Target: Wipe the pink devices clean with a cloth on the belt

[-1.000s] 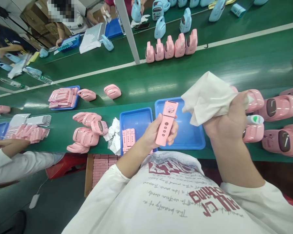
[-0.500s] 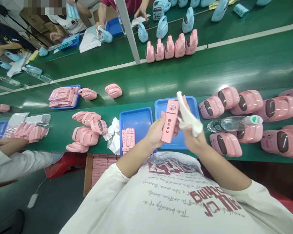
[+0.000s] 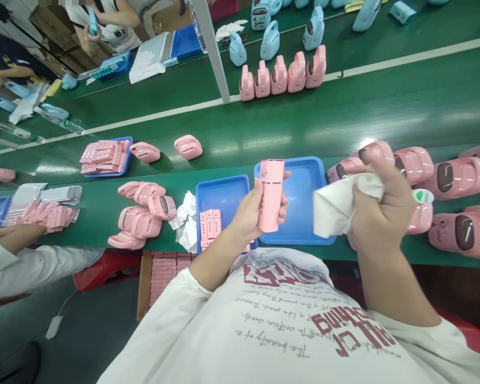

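My left hand (image 3: 250, 213) is wrapped round a pink rectangular stick with a printed end and a row of small dark marks (image 3: 271, 196), held upright over the gap between two blue trays. In my right hand (image 3: 386, 208) a folded white cloth (image 3: 342, 205) is gripped, over the right edge of the right blue tray (image 3: 300, 213), apart from the stick. Bare blue plastic shows inside that tray. Several similar pink sticks (image 3: 210, 224) lie in the left blue tray (image 3: 224, 189).
Pink handled devices (image 3: 460, 176) crowd the right side, partly behind my right hand, with a bottle cap (image 3: 423, 196) among them. Crumpled white tissue (image 3: 188, 221) and stacked pink devices (image 3: 146, 218) sit to the left. A co-worker's sleeve (image 3: 36, 266) is at far left.
My right hand has pulled the cloth away from the pink stick, moving right. My left hand has turned the stick so another side faces up. A co-worker's hands across the table have left view.
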A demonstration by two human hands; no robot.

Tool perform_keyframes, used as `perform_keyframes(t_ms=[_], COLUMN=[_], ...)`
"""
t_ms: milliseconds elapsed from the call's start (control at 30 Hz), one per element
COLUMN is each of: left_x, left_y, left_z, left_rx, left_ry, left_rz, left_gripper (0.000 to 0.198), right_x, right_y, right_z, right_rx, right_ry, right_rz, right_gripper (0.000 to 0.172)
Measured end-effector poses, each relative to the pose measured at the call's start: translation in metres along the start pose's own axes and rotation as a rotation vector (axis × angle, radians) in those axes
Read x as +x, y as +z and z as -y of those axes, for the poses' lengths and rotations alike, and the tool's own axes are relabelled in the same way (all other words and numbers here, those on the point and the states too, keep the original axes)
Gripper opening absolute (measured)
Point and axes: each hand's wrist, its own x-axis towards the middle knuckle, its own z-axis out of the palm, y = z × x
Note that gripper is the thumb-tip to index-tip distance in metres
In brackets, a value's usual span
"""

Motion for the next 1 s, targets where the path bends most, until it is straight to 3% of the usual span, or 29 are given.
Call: perform_keyframes(t_ms=[100, 167, 267, 400, 567, 667, 800, 900, 967, 1000], left_x=[-0.002, -0.002, -0.002, -0.003, -0.005, -0.006, -0.005, -0.004, -0.003, -0.004], left_y=[0.004, 0.006, 0.011, 0.012, 0.005, 0.005, 0.008, 0.010, 0.010, 0.010], left_z=[0.003, 0.007, 0.016, 0.025, 0.030, 0.031, 0.029, 0.023, 0.016, 0.012], left_rx=[0.038, 0.104, 0.206, 0.336, 0.564, 0.657, 0.562, 0.375, 0.229, 0.155], left_ry=[0.043, 0.094, 0.193, 0.417, 0.570, 0.617, 0.597, 0.516, 0.452, 0.414], left_rz=[0.028, 0.020, -0.073, -0.137, -0.117, -0.128, -0.134, -0.130, -0.106, -0.085], left_gripper=[0.068, 0.069, 0.072, 0.073, 0.057, 0.055, 0.055, 0.049, 0.039, 0.035], right_x=[0.009, 0.007, -0.004, -0.016, -0.018, -0.017, -0.015, -0.011, -0.008, -0.008], right_y=[-0.002, 0.009, 0.035, 0.061, 0.069, 0.072, 0.067, 0.045, 0.025, 0.014], right_z=[0.010, 0.020, 0.033, 0.041, 0.043, 0.043, 0.044, 0.048, 0.046, 0.042], right_rx=[-0.142, -0.127, -0.092, 0.060, 0.228, 0.218, 0.139, 0.151, 0.198, 0.216], right_ry=[-0.289, -0.361, -0.346, -0.228, -0.109, -0.166, -0.303, -0.369, -0.437, -0.457], right_rz=[0.100, 0.169, 0.153, -0.014, -0.080, -0.167, -0.192, -0.135, 0.042, 0.213], right_gripper=[0.026, 0.025, 0.033, 0.023, 0.002, 0.007, 0.006, 0.007, 0.010, 0.017])
